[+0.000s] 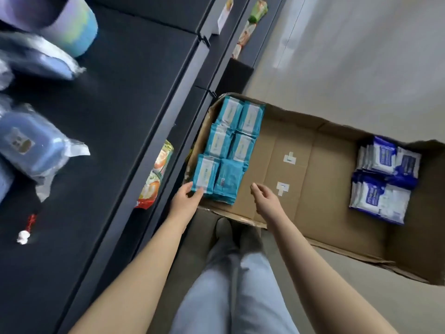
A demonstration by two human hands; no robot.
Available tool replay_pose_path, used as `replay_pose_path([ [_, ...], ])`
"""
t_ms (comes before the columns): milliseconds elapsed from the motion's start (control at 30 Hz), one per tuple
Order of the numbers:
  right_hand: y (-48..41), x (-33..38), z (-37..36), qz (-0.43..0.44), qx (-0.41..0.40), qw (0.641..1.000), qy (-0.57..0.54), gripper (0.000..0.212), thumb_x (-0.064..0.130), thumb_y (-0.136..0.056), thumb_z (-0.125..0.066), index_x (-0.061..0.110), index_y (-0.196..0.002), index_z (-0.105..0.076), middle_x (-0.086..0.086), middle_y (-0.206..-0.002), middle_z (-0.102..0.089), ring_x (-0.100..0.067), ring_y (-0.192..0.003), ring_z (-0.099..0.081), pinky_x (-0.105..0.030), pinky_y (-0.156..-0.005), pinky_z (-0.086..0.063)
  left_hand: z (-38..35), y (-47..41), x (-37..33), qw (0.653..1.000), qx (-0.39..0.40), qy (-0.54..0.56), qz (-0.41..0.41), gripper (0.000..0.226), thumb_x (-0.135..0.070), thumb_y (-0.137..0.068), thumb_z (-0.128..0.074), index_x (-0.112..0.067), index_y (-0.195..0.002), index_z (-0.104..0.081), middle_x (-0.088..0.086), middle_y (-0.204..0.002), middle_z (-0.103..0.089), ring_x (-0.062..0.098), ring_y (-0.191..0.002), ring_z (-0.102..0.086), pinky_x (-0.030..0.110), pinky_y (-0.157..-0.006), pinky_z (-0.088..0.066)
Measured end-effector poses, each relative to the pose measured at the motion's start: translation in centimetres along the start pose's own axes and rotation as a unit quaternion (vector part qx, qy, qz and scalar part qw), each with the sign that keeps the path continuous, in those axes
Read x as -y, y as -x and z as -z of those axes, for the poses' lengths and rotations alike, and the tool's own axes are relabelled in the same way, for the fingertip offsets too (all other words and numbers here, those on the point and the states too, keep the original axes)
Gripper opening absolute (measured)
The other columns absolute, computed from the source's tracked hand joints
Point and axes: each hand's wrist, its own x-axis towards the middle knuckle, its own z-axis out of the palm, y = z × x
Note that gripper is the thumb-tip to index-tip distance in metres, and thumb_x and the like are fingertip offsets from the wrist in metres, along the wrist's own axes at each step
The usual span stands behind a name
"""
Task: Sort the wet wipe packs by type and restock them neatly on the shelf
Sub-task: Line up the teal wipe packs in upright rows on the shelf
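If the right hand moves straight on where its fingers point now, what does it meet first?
Probably the right hand meets the face-down teal pack, beside the label-up pack that the left hand pinches; height is unclear, so it may pass above.

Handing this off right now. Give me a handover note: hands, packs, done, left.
Left hand pinches the near-left teal pack by its near corner. Right hand open, holding nothing, over the bare floor of the cardboard box.
Teal packs fill the box's shelf-side end; blue-and-white packs sit at the opposite end.
Done: types separated in the box.
To do: none of either type shows on the shelf; restock both.
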Motion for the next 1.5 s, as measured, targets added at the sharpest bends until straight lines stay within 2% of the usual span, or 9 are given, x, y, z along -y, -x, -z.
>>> replay_pose_path([
  [233, -10.2, -2.9, -5.6, -0.031, 0.001, 0.999, -0.018, 0.054, 0.040, -0.096, -0.061, 0.013, -0.141, -0.050, -0.006, -0.134, -0.059, -0.017, -0.115, -0.058, -0.031, -0.096, -0.048, -4.2, -9.9, 3.0, 0.997, -0.066, -0.045, -0.001, 0.060, -0.032, -0.095, -0.062, -0.022, -0.148, -0.038, 0.003, -0.145, -0.041, 0.020, -0.127, -0.049, 0.027, -0.095, -0.043],
  [533, -13.3, -3.9, -6.9, -0.027, -0.073, 0.997, 0.003, 0.026, 0.024, -0.088, -0.074, 0.015, -0.104, -0.055, 0.006, -0.086, -0.055, -0.005, -0.074, -0.053, -0.016, -0.057, -0.039, -4.6, -13.2, 5.0, 0.980, -0.131, -0.146, -0.016, 0.038, -0.022, -0.094, -0.064, -0.015, -0.130, -0.054, 0.004, -0.112, -0.060, 0.020, -0.099, -0.059, 0.032, -0.081, -0.048],
  [733, -12.8, -4.2, -5.2, -0.036, -0.064, 0.995, -0.071, 0.013, 0.018, -0.092, -0.068, 0.016, -0.093, -0.055, -0.001, -0.096, -0.061, -0.014, -0.086, -0.059, -0.023, -0.064, -0.045, -4.8, -13.3, 5.4, 0.993, -0.096, -0.065, 0.012, 0.039, -0.030, -0.092, -0.067, -0.015, -0.126, -0.058, 0.006, -0.115, -0.061, 0.018, -0.097, -0.062, 0.031, -0.080, -0.053],
  [867, -12.6, -4.7, -3.1, -0.055, -0.031, 0.989, -0.131, 0.023, 0.013, -0.094, -0.065, 0.013, -0.115, -0.055, -0.001, -0.100, -0.063, -0.016, -0.090, -0.063, -0.026, -0.069, -0.053, -6.1, -13.8, 5.1, 0.990, -0.127, -0.038, 0.038, 0.037, -0.037, -0.081, -0.077, -0.025, -0.109, -0.057, -0.005, -0.109, -0.051, 0.021, -0.106, -0.061, 0.044, -0.092, -0.054],
  [1000, -12.5, -5.3, -0.2, -0.067, 0.006, 0.987, -0.148, 0.022, 0.010, -0.095, -0.062, 0.016, -0.115, -0.054, -0.002, -0.109, -0.068, -0.021, -0.104, -0.066, -0.040, -0.088, -0.057, -7.8, -13.4, 4.5, 0.986, -0.155, 0.003, 0.064, 0.030, -0.021, -0.088, -0.072, -0.013, -0.113, -0.059, 0.002, -0.114, -0.061, 0.020, -0.102, -0.062, 0.033, -0.083, -0.055],
  [1100, -11.1, -4.5, 2.4, -0.065, 0.033, 0.986, -0.151, 0.022, 0.006, -0.096, -0.059, 0.021, -0.111, -0.051, -0.007, -0.114, -0.069, -0.027, -0.107, -0.066, -0.049, -0.094, -0.054, -8.5, -10.7, 3.4, 0.979, -0.154, 0.113, 0.075, 0.028, -0.013, -0.091, -0.068, -0.008, -0.115, -0.057, 0.006, -0.115, -0.063, 0.019, -0.097, -0.063, 0.027, -0.072, -0.053],
  [1267, -3.9, 0.5, 6.9, -0.011, 0.128, 0.975, -0.179, 0.041, 0.006, -0.104, -0.041, 0.021, -0.142, -0.043, -0.006, -0.127, -0.065, -0.022, -0.102, -0.068, -0.042, -0.078, -0.057, -7.1, -0.2, -0.2, 0.962, -0.113, 0.247, 0.034, 0.024, -0.008, -0.090, -0.068, -0.015, -0.109, -0.056, -0.002, -0.104, -0.066, 0.015, -0.098, -0.066, 0.021, -0.069, -0.053],
  [1400, 5.3, 6.0, 9.5, 0.073, 0.236, 0.958, -0.147, 0.040, 0.024, -0.102, -0.052, 0.017, -0.140, -0.047, -0.007, -0.121, -0.068, -0.014, -0.090, -0.072, -0.029, -0.068, -0.057, -4.0, 10.3, -3.4, 0.947, -0.090, 0.309, 0.000, 0.015, -0.013, -0.091, -0.068, -0.016, -0.105, -0.067, 0.004, -0.109, -0.073, 0.021, -0.103, -0.069, 0.038, -0.091, -0.055],
  [1500, 12.1, 10.1, 10.3, 0.128, 0.300, 0.939, -0.112, 0.046, 0.022, -0.091, -0.066, 0.018, -0.134, -0.050, -0.007, -0.123, -0.068, -0.017, -0.096, -0.072, -0.028, -0.071, -0.058, -1.5, 17.8, -5.7, 0.913, -0.093, 0.396, -0.035, 0.018, -0.012, -0.093, -0.065, -0.011, -0.112, -0.065, 0.007, -0.105, -0.074, 0.021, -0.095, -0.071, 0.036, -0.082, -0.056],
])
